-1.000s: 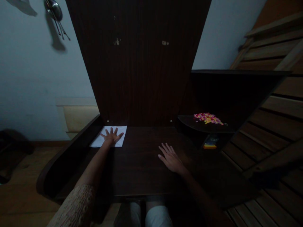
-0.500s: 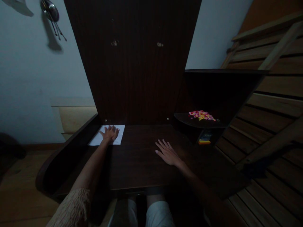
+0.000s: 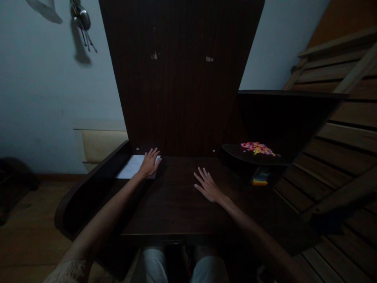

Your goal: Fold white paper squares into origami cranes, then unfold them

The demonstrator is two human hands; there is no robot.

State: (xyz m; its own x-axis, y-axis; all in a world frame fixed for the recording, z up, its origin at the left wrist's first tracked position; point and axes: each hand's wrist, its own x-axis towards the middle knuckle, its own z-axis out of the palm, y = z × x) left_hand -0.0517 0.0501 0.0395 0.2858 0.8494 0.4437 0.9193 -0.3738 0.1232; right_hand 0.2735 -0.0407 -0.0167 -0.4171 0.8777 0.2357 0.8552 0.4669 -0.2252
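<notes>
My left hand (image 3: 150,162) is open with fingers spread, over the right edge of a white sheet of paper (image 3: 129,167) at the back left of the dark wooden desk (image 3: 173,212). Whether the palm touches the paper or hovers just above it, I cannot tell. My right hand (image 3: 209,186) is also open, fingers spread and palm down, at or just above the desk top right of the middle. Neither hand holds anything.
A curved shelf (image 3: 235,151) at the right bears a heap of small pink, red and yellow pieces (image 3: 257,148). Beneath it sits a yellow item (image 3: 259,183). A raised side panel (image 3: 88,188) bounds the desk's left. Slatted wood (image 3: 338,157) stands at the right.
My left hand has shifted right, from the middle of the paper to its right edge. My right hand stays nearly in place. The view has swung slightly left.
</notes>
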